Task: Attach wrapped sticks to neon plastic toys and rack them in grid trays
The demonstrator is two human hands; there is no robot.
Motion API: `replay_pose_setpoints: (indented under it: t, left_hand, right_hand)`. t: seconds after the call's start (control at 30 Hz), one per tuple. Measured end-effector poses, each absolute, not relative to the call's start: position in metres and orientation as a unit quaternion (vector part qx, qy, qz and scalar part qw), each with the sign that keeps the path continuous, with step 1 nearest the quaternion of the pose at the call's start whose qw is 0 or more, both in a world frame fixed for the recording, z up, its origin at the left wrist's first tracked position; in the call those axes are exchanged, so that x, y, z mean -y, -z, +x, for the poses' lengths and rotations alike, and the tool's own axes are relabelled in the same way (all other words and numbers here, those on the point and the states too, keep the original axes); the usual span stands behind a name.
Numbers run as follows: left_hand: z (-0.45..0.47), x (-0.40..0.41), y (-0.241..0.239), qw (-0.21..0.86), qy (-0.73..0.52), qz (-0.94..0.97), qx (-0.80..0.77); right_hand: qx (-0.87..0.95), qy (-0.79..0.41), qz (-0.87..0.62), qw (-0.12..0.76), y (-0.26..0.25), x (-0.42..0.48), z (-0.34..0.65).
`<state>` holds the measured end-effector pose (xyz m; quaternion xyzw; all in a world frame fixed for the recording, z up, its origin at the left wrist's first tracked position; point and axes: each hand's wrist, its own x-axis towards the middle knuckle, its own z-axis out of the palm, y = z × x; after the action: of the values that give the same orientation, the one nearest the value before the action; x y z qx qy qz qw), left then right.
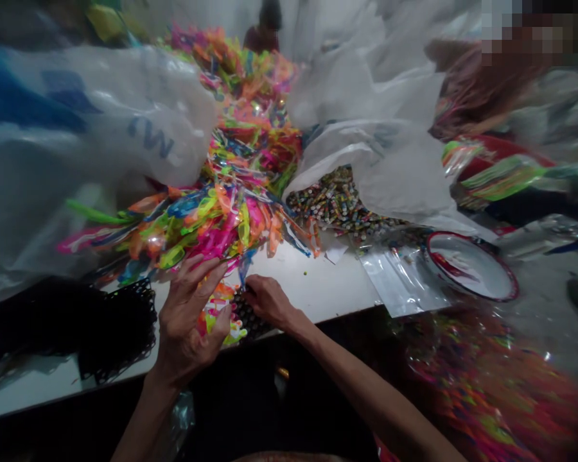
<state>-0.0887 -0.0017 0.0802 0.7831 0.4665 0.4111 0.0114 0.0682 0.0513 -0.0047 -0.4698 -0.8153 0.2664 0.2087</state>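
Note:
My left hand [190, 311] lies over a cluster of small orange, pink and yellow plastic pieces [216, 308] at the table's front edge, its fingers apart. Those pieces sit upright in a black mesh-like holder [253, 324], partly covered by both hands. Just to the right, my right hand [268, 298] is closed in a pinch at the holder. A translucent blue plastic piece [245, 264] stands at its fingertips and appears to be held there. Behind both hands rises a large heap of brightly coloured plastic pieces [226, 218], several with clear wrapping or shells.
Black mesh holders [118, 330] lie at left. Big white plastic bags [173, 96] flank the heap. Small multicoloured cylinders [337, 199] spill at right, near clear plastic sleeves [404, 276] and a red-rimmed white basin [491, 276]. A bag of coloured pieces [501, 385] sits below. Other people are beyond.

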Motion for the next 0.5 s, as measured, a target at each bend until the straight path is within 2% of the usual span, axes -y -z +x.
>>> replay_pose_setpoints:
  t: [0.17,0.3,0.4,0.43,0.5]
  left_hand:
    - [-0.083,-0.003,-0.081,-0.025,-0.394,0.805,-0.444]
    - [-0.086,-0.004,-0.08,-0.051,-0.383,0.805,-0.45]
    - [-0.091,-0.003,-0.08,-0.068,-0.382,0.795,-0.465]
    - [-0.092,-0.003,-0.079,-0.071,-0.381,0.796,-0.466]
    - [-0.093,-0.003,-0.078,-0.075,-0.383,0.797,-0.46]
  right_hand:
    - [0.821,-0.207,-0.514,0.138,0.007,-0.03,0.048]
    - [0.789,-0.261,-0.533,0.158,0.007,-0.031,0.047]
    - [0.802,-0.299,-0.487,0.175,-0.002,-0.067,0.072]
    - [0.806,-0.293,-0.482,0.176,-0.007,-0.086,0.084]
    - [0.757,-0.195,-0.599,0.176,-0.019,-0.128,0.11]
